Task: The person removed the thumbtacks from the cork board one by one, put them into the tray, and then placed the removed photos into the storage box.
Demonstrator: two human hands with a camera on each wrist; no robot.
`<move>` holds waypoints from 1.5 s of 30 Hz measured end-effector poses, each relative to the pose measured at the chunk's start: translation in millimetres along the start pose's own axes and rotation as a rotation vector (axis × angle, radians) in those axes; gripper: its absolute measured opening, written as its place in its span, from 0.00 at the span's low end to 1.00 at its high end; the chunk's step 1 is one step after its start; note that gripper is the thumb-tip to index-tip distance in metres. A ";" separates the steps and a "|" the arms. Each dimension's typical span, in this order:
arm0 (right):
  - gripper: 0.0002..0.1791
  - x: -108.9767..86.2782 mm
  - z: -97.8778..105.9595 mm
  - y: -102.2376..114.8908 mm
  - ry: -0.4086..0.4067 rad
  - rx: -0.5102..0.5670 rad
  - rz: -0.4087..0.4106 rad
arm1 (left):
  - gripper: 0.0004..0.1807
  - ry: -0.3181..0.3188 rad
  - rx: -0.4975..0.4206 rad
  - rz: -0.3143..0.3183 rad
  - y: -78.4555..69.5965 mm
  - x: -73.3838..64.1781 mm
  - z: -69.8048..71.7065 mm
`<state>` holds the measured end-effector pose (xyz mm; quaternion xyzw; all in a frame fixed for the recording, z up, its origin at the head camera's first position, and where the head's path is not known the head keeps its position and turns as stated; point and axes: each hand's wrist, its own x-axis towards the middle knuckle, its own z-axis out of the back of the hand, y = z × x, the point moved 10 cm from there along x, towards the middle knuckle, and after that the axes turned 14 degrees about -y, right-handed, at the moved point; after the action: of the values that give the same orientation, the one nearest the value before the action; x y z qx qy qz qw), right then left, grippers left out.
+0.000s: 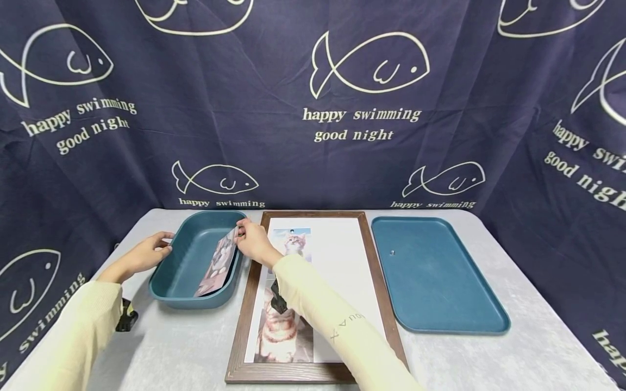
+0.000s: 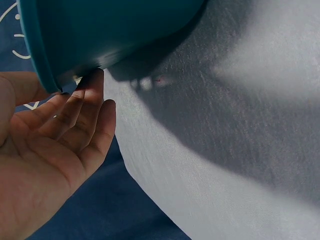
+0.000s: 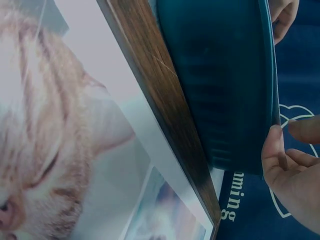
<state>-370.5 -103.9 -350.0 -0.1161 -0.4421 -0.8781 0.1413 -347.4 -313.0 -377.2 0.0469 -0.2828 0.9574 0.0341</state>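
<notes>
At the left stands a deep blue plastic bin [image 1: 188, 271]. A cat picture piece [image 1: 220, 260] leans at a slant inside, along the bin's right wall. My right hand [image 1: 254, 241] pinches the piece's far end between thumb and fingers, over the bin's far right rim. In the right wrist view the piece shows as a thin edge along the rim. My left hand [image 1: 146, 252] holds the bin's left rim; the left wrist view shows the fingers [image 2: 92, 110] against the outer wall and the thumb partly hidden behind the rim.
Beside the bin lies a brown wooden frame [image 1: 318, 373] with a white board [image 1: 342, 260]. Cat picture pieces [image 1: 283, 336] cover its left side, partly under my right forearm. A flat blue tray [image 1: 440, 277] with a small shiny bit [image 1: 393, 252] lies to the right.
</notes>
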 end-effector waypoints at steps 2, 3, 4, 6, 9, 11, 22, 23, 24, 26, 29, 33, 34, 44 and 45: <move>0.20 -1.4 0.1 3.5 0.000 -0.034 0.036 | 0.22 -0.002 0.002 -0.003 -0.2 0.1 0.2; 0.20 -2.0 0.0 5.3 0.003 -0.050 0.053 | 0.22 -0.003 0.002 -0.005 -0.3 0.3 0.2; 0.20 -2.7 -0.4 6.8 0.010 -0.065 0.069 | 0.22 -0.004 0.003 -0.005 -0.4 0.4 0.2; 0.19 -3.6 -0.7 9.3 0.020 -0.091 0.092 | 0.22 -0.006 0.002 -0.008 -0.9 0.6 0.3; 0.18 -4.3 -1.1 11.9 0.044 -0.115 0.110 | 0.23 -0.006 0.003 -0.010 -1.8 0.7 0.9; 0.18 -4.5 -1.0 13.4 0.057 -0.120 0.116 | 0.23 -0.007 0.007 -0.013 -2.9 0.6 1.9; 0.15 -7.5 3.6 14.3 0.083 -0.064 0.102 | 0.23 0.004 0.021 0.004 -2.3 0.3 1.2; 0.15 -7.9 3.4 13.2 0.087 -0.054 0.093 | 0.23 0.003 0.018 -0.001 -2.6 0.2 1.1; 0.15 -8.2 3.5 12.5 0.090 -0.048 0.085 | 0.23 0.000 0.017 -0.005 -3.0 0.1 1.4; 0.14 -8.7 3.6 11.6 0.096 -0.039 0.075 | 0.22 -0.006 0.014 -0.014 -3.9 0.0 1.8; 0.14 -8.9 3.6 10.6 0.102 -0.031 0.074 | 0.22 -0.008 0.016 -0.014 -4.0 -0.2 2.2; 0.13 -8.7 4.0 11.0 0.106 -0.011 0.091 | 0.22 -0.010 0.018 -0.013 -3.9 -0.8 2.7; 0.13 -8.6 4.1 11.5 0.109 -0.004 0.099 | 0.22 -0.011 0.018 -0.013 -3.9 -0.9 2.7; 0.14 -6.6 10.8 7.4 0.149 0.055 0.121 | 0.21 -0.017 0.027 -0.024 -4.1 -0.3 2.9; 0.14 -6.2 12.4 6.5 0.149 0.057 0.122 | 0.21 -0.018 0.032 -0.024 -4.0 -0.2 3.1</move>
<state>-361.4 -96.7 -339.9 -0.0730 -0.4473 -0.8611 0.2304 -346.6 -311.4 -372.5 0.0594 -0.2671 0.9609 0.0421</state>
